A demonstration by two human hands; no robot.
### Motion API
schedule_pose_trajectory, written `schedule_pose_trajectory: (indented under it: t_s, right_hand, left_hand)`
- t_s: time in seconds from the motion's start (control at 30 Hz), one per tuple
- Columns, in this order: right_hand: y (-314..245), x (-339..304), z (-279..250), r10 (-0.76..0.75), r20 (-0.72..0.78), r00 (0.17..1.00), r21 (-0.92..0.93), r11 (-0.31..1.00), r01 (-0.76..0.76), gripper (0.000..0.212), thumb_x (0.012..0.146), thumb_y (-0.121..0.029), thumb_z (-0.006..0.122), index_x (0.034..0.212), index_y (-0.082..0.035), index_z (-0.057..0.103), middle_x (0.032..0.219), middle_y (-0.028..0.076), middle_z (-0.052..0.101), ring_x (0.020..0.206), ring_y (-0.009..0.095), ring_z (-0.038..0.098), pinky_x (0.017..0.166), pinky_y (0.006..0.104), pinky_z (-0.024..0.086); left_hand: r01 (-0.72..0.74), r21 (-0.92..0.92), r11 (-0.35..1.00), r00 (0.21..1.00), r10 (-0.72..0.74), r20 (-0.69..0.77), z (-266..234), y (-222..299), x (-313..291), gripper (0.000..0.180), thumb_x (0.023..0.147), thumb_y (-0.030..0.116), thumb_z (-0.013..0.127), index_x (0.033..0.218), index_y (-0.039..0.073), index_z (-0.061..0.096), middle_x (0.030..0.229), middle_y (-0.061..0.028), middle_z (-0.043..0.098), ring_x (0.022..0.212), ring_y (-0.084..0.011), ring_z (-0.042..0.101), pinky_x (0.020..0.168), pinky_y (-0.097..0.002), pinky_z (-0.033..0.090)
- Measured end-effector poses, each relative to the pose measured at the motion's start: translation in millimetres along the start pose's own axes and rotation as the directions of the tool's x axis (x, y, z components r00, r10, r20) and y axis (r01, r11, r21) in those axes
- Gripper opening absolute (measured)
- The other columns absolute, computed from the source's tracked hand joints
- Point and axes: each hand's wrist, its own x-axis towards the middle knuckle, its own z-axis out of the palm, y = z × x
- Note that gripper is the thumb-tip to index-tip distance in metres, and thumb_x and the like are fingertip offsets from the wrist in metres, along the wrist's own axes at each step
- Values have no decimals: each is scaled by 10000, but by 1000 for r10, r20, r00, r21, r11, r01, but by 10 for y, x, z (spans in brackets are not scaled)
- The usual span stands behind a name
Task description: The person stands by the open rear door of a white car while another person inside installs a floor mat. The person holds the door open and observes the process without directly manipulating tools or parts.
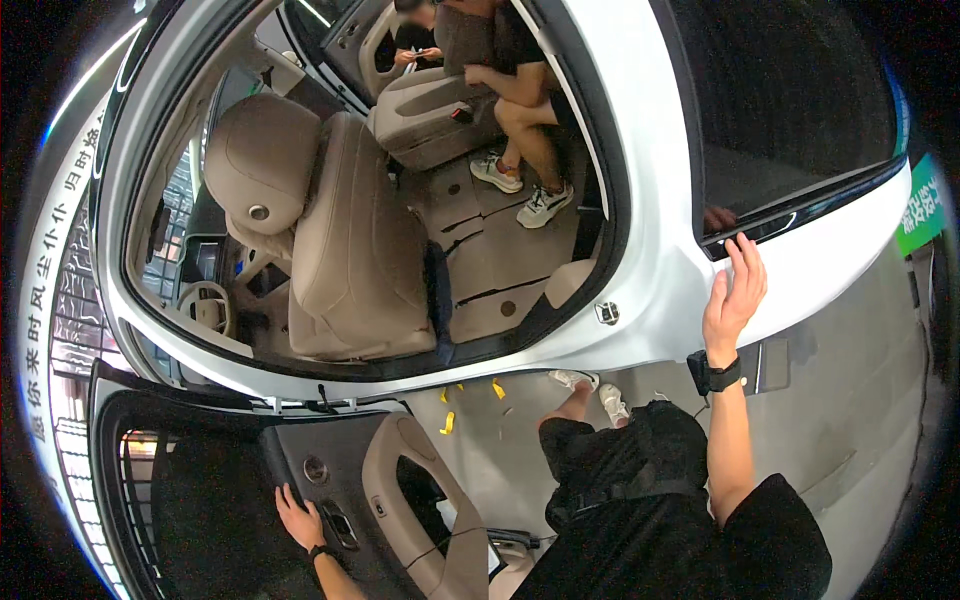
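Note:
My left hand [299, 521] lies with fingers spread on the inner panel [335, 440] of an open car door, near its dark upper edge. Just beside it is the inner door handle [343, 529]. A beige armrest [402, 500] curves along the same panel. On the other side my right hand [735, 300] rests against the white car body [665, 260], fingertips at the lower corner of the dark rear side window [790, 90]. Its fingers are stretched out and hold nothing. A black band with a small box [712, 373] circles the right wrist.
Through the door opening show a beige front seat [360, 230], a steering wheel [206, 308] and a bare cabin floor [490, 235]. A person [530, 110] sits inside; another [415, 40] is beyond. Yellow scraps [447, 423] lie on the grey floor by my shoes.

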Motion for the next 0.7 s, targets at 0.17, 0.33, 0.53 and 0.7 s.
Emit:
schedule_pose_trajectory:
  t_s: [0.17,0.33,0.53,0.7]
  right_hand:
    - [25,6,13,3,-6,1000,6,1000,-3,383,940,-130,501,1306,-73,601,1422,106,549,1372,308,446,1149,465,273]
    - [3,20,-8,25,-3,1000,-5,1000,-25,389,906,-110,519,1283,-87,617,1400,107,562,1357,309,459,1147,468,276]
    - [1,30,-26,49,-2,999,5,999,-49,393,895,-128,521,1272,-105,627,1393,85,569,1346,297,475,1147,480,278]
    - [-16,39,-39,65,7,998,-11,998,-65,397,888,-127,519,1268,-102,630,1392,85,571,1347,297,474,1149,481,280]
  left_hand:
    - [59,54,997,997,-62,49,-28,73,19,587,870,55,626,1430,100,457,1506,-181,411,1350,-382,435,1107,-470,407]
    - [29,59,998,999,-32,44,-16,38,-5,604,868,63,618,1446,96,442,1505,-191,405,1349,-384,434,1098,-472,413]
    - [18,100,995,998,-25,59,27,8,-13,586,889,66,593,1450,75,426,1506,-215,391,1340,-417,435,1052,-505,457]
    - [-90,-29,995,996,91,11,-307,263,-16,609,899,279,611,1438,41,459,1451,-264,465,1320,-440,461,1111,-488,380]
